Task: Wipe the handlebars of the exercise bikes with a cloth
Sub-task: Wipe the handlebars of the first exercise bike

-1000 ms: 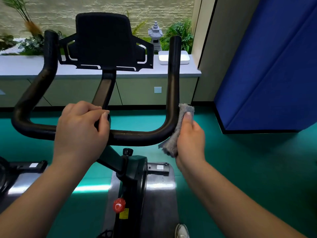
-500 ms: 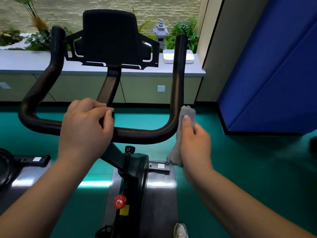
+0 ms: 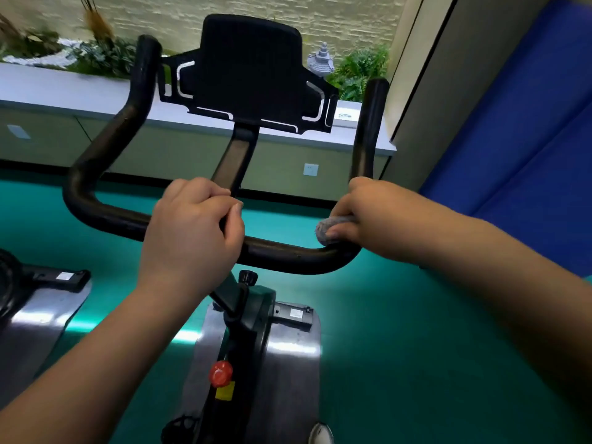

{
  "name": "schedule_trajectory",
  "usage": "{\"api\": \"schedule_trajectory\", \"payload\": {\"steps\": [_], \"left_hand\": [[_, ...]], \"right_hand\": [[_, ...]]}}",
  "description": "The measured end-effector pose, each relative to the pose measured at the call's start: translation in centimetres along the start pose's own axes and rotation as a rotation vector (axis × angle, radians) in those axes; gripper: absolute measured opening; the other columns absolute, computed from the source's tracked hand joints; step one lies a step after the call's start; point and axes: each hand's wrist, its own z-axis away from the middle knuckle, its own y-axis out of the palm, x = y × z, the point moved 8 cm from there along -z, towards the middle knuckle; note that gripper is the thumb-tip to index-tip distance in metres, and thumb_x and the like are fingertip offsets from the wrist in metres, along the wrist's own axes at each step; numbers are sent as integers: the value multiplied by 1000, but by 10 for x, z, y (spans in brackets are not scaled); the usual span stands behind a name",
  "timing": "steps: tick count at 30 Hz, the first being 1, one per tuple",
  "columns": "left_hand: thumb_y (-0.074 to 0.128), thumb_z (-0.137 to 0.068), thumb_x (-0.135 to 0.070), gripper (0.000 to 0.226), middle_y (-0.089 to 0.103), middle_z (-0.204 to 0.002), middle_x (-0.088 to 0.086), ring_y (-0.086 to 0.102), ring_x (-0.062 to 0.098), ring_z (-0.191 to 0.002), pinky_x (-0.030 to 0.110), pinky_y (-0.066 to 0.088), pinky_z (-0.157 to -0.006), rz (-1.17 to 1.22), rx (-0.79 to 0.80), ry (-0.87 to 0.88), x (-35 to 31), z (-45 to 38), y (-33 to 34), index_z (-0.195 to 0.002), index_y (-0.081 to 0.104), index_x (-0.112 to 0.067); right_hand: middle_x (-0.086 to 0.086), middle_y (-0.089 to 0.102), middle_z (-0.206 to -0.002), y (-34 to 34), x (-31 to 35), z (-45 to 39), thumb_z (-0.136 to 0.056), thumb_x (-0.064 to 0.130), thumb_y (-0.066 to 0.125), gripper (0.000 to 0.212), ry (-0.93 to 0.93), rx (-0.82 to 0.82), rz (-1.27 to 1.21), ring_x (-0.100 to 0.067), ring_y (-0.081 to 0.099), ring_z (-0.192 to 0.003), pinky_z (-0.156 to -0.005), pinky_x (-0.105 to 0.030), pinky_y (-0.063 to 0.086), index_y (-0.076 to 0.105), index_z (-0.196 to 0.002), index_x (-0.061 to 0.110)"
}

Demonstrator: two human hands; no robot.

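Note:
A black U-shaped handlebar [image 3: 105, 216] of an exercise bike fills the middle of the head view, with a black console holder [image 3: 250, 72] above it. My left hand [image 3: 192, 232] grips the bar's centre, just in front of the stem. My right hand [image 3: 374, 216] is wrapped round the right bend of the bar, holding a grey cloth [image 3: 330, 227] against it. Only a bunched end of the cloth shows under my fingers.
The bike's frame with a red knob [image 3: 220, 373] and steel base plate [image 3: 288, 363] stands below on the green floor. Another bike's base [image 3: 38, 302] sits at the left. A blue padded wall [image 3: 528, 155] rises at the right, and a grey ledge [image 3: 64, 91] with plants runs behind.
My right hand has moved from the outer side of the right upright onto the bend, curling round the bar with the cloth. The left hand kept its grip. The view tilted.

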Motion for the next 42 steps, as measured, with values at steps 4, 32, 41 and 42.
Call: {"api": "schedule_trajectory", "payload": {"steps": [4,32,41,42], "left_hand": [[54,-87,-19,25,66,-90,4,52,26,-87,31,39,-77,35,-6,14,2,0,-2,-88,75,-7],[50,-90,-18,27,69,-98,3,56,21,-97,23,38,-90,105,4,14,7,5,-5,-96,74,-9],[54,-89,-15,24,70,-99,0,58,20,-96,16,35,-94,166,2,28,14,4,-6,-100,74,-9],[54,-89,-16,25,70,-100,-1,58,20,-97,17,36,-95,175,4,28,16,4,-6,-101,74,-9]], "right_hand": [[-6,48,-97,-21,-1,-15,-92,40,54,29,48,-21,299,-27,55,-85,-68,-34,41,67,-88,14],[-14,49,-79,20,30,-18,-95,38,51,40,73,303,123,-30,50,-70,-53,-28,31,63,-84,1],[-4,61,-78,21,32,-19,-86,49,59,32,-34,213,-73,-20,59,-71,-67,-37,49,59,-67,23],[-5,63,-82,18,29,-17,-84,47,62,27,-47,195,-89,-22,60,-76,-73,-42,50,64,-73,23]]}}
